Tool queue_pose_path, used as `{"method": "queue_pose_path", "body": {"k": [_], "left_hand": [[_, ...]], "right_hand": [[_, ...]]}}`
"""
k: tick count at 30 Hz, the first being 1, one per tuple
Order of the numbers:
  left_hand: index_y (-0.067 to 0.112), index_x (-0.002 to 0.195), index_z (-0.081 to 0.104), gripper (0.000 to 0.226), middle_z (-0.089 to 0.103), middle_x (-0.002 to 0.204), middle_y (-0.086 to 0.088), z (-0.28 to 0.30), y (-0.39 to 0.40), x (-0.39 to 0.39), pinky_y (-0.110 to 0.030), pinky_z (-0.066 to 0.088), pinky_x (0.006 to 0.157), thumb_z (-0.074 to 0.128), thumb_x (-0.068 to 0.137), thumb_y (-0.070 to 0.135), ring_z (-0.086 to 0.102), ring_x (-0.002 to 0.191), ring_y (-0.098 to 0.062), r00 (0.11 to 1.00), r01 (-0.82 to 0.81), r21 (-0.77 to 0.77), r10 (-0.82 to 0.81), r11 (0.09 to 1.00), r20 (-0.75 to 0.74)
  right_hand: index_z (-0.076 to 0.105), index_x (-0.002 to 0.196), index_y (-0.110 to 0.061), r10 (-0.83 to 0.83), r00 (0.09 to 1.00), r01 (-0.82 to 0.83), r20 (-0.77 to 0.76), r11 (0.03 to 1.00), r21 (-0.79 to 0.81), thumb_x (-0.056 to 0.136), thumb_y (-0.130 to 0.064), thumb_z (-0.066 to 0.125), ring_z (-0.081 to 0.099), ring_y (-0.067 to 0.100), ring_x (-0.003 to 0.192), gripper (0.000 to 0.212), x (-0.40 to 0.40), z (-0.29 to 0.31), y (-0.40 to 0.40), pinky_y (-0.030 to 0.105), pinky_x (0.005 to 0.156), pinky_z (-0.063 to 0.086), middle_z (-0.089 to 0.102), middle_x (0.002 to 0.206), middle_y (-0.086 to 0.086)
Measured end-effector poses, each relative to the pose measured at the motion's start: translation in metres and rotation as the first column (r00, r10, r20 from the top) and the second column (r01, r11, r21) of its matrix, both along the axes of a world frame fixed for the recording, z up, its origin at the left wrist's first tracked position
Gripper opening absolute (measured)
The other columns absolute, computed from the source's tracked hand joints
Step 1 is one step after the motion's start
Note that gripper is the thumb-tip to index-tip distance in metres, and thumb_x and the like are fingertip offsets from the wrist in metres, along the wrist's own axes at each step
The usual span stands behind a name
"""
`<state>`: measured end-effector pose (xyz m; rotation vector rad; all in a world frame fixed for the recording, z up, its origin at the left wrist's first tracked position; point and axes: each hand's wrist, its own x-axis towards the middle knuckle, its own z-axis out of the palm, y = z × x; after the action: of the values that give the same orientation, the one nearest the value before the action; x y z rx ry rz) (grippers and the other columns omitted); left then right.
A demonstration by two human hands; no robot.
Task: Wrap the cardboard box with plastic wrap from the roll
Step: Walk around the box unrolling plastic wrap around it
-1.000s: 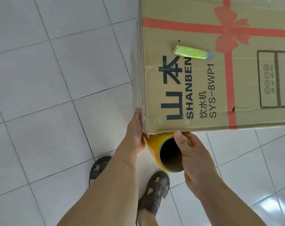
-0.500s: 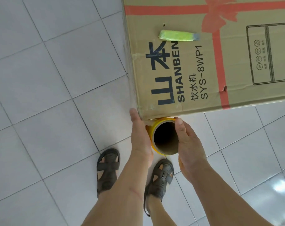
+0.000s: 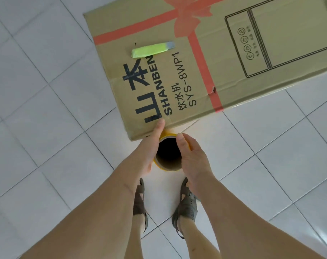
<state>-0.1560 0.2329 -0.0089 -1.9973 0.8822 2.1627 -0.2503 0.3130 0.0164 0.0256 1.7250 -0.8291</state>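
Observation:
A large brown cardboard box (image 3: 205,58) with a printed red ribbon and black lettering stands on the tiled floor. Against its near corner is the plastic wrap roll (image 3: 167,153), upright, with a yellow rim and a dark hollow core facing me. My left hand (image 3: 149,148) lies along the roll's left side with its thumb touching the box's top edge. My right hand (image 3: 191,156) grips the roll's right side, thumb on the rim. The lower part of the roll is hidden by my hands.
A yellow-green utility knife (image 3: 152,50) lies on top of the box near its left end. My two feet in grey sandals (image 3: 186,204) stand just below the roll. White floor tiles (image 3: 46,128) surround the box.
The box's near corner has swung in view and the roll now stands upright at that corner. My left thumb has come up onto the box's top edge.

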Motion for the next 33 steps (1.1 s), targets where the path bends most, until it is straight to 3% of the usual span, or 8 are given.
{"method": "queue_pose_path", "body": {"k": [4,9,14,17,20,24,30,33], "left_hand": [[0.038,0.145,0.064,0.08,0.08,0.132,-0.003,-0.004,0.002,-0.002,-0.059,0.053,0.115,0.044,0.09,0.092,0.071,0.131,-0.028,0.997,-0.046,0.119,0.052,0.992,-0.05],[0.035,0.15,0.062,0.118,0.074,0.143,-0.008,-0.016,0.012,-0.009,-0.068,0.046,0.119,0.052,0.059,0.111,0.063,0.141,-0.036,0.988,-0.097,0.209,0.119,0.973,-0.096],[0.029,0.147,0.065,0.081,0.08,0.133,-0.008,-0.009,0.008,-0.03,-0.057,0.049,0.121,0.042,0.095,0.086,0.071,0.131,-0.029,0.979,-0.167,0.108,0.178,0.98,-0.102],[0.03,0.152,0.062,0.099,0.076,0.139,-0.011,-0.008,0.011,-0.028,-0.06,0.047,0.121,0.042,0.08,0.096,0.068,0.136,-0.034,0.971,-0.152,0.225,0.188,0.962,-0.15],[0.031,0.15,0.063,0.111,0.077,0.139,-0.011,-0.01,0.016,-0.035,-0.062,0.045,0.122,0.046,0.07,0.107,0.068,0.137,-0.035,0.975,-0.09,0.25,0.137,0.964,-0.177],[0.031,0.124,0.075,0.077,0.084,0.119,-0.005,-0.012,0.009,-0.056,-0.061,0.047,0.122,0.048,0.087,0.093,0.075,0.123,-0.03,0.997,-0.034,0.103,0.042,0.994,-0.07],[0.023,0.147,0.068,0.102,0.076,0.138,-0.013,-0.007,0.02,-0.069,-0.055,0.047,0.121,0.026,0.09,0.097,0.07,0.135,-0.032,0.973,-0.076,0.214,0.12,0.974,-0.198],[0.023,0.145,0.068,0.115,0.078,0.134,-0.013,-0.004,0.022,-0.085,-0.057,0.052,0.117,0.039,0.072,0.107,0.072,0.131,-0.033,0.988,-0.055,0.175,0.078,0.983,-0.132]], "right_hand": [[0.054,0.127,-0.047,0.036,0.999,-0.036,0.024,0.999,0.002,0.094,-0.06,0.048,0.055,0.015,0.113,0.036,-0.011,-0.005,-0.003,0.032,0.089,0.045,0.061,0.119,-0.011],[0.055,0.122,-0.043,0.062,0.998,-0.062,-0.006,0.998,0.002,0.082,-0.059,0.068,0.058,0.016,0.107,0.046,-0.034,-0.008,-0.001,0.033,0.085,0.053,0.06,0.119,-0.009],[0.052,0.129,-0.038,-0.082,0.996,0.082,0.042,0.997,0.01,0.093,-0.058,0.052,0.055,0.004,0.102,0.041,-0.033,-0.001,-0.002,0.018,0.07,0.041,0.06,0.115,-0.011],[0.051,0.134,-0.037,-0.033,0.999,0.036,-0.036,0.997,0.073,0.089,-0.067,0.05,0.057,0.014,0.109,0.054,-0.037,-0.004,-0.001,0.029,0.084,0.048,0.061,0.12,-0.01],[0.051,0.135,-0.035,-0.016,0.993,0.027,-0.115,0.994,0.102,0.086,-0.065,0.057,0.054,0.014,0.109,0.058,-0.051,-0.005,-0.004,0.024,0.077,0.044,0.056,0.122,-0.013],[0.061,0.122,-0.039,-0.147,0.989,0.147,-0.003,0.989,0.032,0.075,-0.072,0.062,0.059,0.012,0.112,0.057,-0.066,-0.007,0.002,0.03,0.089,0.047,0.065,0.117,-0.013],[0.067,0.109,-0.034,-0.056,0.996,0.057,-0.069,0.998,0.014,0.088,-0.058,0.061,0.062,0.007,0.098,0.033,-0.087,-0.006,0.007,0.025,0.077,0.048,0.068,0.103,-0.013],[0.066,0.113,-0.035,-0.026,0.997,0.026,-0.074,1.0,0.004,0.088,-0.058,0.061,0.06,0.006,0.099,0.035,-0.102,-0.005,0.008,0.02,0.073,0.045,0.066,0.105,-0.014]]}}
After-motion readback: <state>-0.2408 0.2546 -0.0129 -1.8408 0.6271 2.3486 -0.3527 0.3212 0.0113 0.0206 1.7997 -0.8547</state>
